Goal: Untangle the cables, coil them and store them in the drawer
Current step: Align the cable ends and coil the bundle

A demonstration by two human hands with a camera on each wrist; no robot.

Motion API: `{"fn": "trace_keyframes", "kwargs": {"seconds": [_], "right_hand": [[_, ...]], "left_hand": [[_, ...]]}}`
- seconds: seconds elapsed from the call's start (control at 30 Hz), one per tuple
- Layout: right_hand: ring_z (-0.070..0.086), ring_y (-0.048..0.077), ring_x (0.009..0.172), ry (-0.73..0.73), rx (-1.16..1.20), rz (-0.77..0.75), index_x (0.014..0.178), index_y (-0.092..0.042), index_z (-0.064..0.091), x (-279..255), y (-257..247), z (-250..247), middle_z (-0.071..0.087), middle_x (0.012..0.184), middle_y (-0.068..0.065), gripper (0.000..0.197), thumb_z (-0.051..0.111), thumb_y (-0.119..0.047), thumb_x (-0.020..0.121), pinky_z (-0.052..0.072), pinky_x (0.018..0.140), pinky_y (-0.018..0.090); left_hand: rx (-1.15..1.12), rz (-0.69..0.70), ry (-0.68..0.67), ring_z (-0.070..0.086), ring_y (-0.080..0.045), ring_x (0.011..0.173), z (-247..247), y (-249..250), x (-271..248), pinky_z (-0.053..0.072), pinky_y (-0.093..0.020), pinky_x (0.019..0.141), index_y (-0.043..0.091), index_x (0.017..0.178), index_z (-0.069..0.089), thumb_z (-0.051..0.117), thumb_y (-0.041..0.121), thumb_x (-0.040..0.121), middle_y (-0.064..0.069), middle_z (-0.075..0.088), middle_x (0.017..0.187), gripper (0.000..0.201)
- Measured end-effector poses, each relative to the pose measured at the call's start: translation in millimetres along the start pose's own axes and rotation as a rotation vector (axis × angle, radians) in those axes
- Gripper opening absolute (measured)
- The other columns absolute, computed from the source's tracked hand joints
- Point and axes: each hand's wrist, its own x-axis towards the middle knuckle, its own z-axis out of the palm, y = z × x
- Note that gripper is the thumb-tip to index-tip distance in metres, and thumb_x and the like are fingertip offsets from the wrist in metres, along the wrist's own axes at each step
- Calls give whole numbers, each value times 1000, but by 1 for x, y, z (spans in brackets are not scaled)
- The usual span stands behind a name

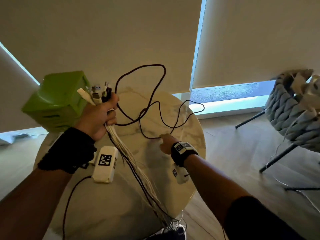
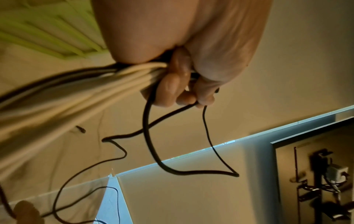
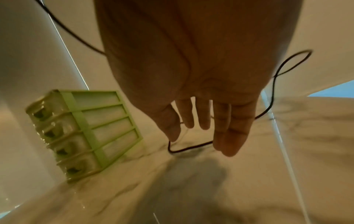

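My left hand (image 1: 102, 116) is raised over the table and grips a bundle of white and dark cables (image 1: 131, 161); their plug ends (image 1: 97, 94) stick up above the fist. The bundle hangs down past the table's near edge. A thin black cable (image 1: 155, 94) loops out from that fist over the marble table (image 1: 187, 122). In the left wrist view the fingers (image 2: 172, 87) curl round the bundle (image 2: 76, 91) and the black cable (image 2: 153, 144). My right hand (image 1: 167, 142) reaches down with straight fingers (image 3: 229, 133) just over a bend of the black cable (image 3: 189, 147). The green drawer unit (image 1: 57, 101) (image 3: 90, 130) stands at the table's far left, drawers closed.
A grey woven chair (image 1: 292, 111) with black legs stands on the wooden floor to the right. Roller blinds cover the windows behind the round table. The hanging cable ends reach a dark tangle (image 1: 173, 227) below the table's near edge.
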Motion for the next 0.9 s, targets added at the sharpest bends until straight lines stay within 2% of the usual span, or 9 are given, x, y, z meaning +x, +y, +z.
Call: {"fn": "trace_keyframes", "kwargs": {"seconds": [0.03,0.13,0.23,0.37,0.47,0.6,0.7,0.8,0.9], "right_hand": [[38,30,136,-6,13,-9,148,-20,31,10,-8,6,31,152,7,58,48,-20,93,36,107,37],[51,37,122,23,62,4,141,-26,43,35,-26,19,42,140,8,50,49,-24,92,46,99,44],[55,38,113,36,-62,42,132,-21,50,49,-22,33,45,131,8,39,49,-27,94,48,95,44],[61,33,106,146,-75,147,117,-21,57,43,13,39,60,120,8,31,57,-31,87,52,87,38],[63,33,101,257,168,347,107,-15,65,21,52,16,66,113,11,28,54,-32,87,47,80,31],[62,33,101,376,306,515,103,-15,70,-29,102,-19,67,109,12,32,65,-39,83,51,89,37],[61,31,104,427,325,548,104,-14,70,-63,126,-29,66,110,11,20,62,-25,90,47,89,33],[64,30,100,489,423,597,96,-18,72,-87,147,-30,70,108,10,13,64,-21,86,51,90,33],[65,31,99,449,569,580,106,-19,68,-101,170,-26,67,115,12,25,61,-9,84,54,92,41]], "left_hand": [[-6,-6,28,21,-2,34,-4,-1,0,21,-15,35,17,78,54,50,29,97,9,37,57,23],[6,-26,102,21,-2,34,-13,-2,-2,20,-14,35,17,81,56,50,27,98,8,36,59,21],[10,-38,123,20,-2,35,-22,-4,-2,20,-15,35,18,78,55,50,23,98,7,34,61,22],[52,-65,44,20,-2,36,-23,-7,4,20,-16,36,14,81,56,52,25,97,5,34,62,20],[97,-83,-40,20,-2,36,-9,-10,11,19,-17,37,11,85,60,53,24,96,4,34,61,18],[132,-88,-137,20,-4,37,24,-18,20,19,-19,38,10,85,62,56,24,95,2,38,63,19],[143,-73,-206,21,-5,37,53,-25,22,20,-19,37,9,83,62,57,22,95,0,40,65,18],[169,-54,-268,21,-7,40,82,-31,18,21,-19,38,9,82,63,58,20,95,-1,44,64,18],[216,-26,-295,21,-8,42,106,-35,12,21,-19,40,10,88,65,58,21,94,-1,53,64,14]]}}
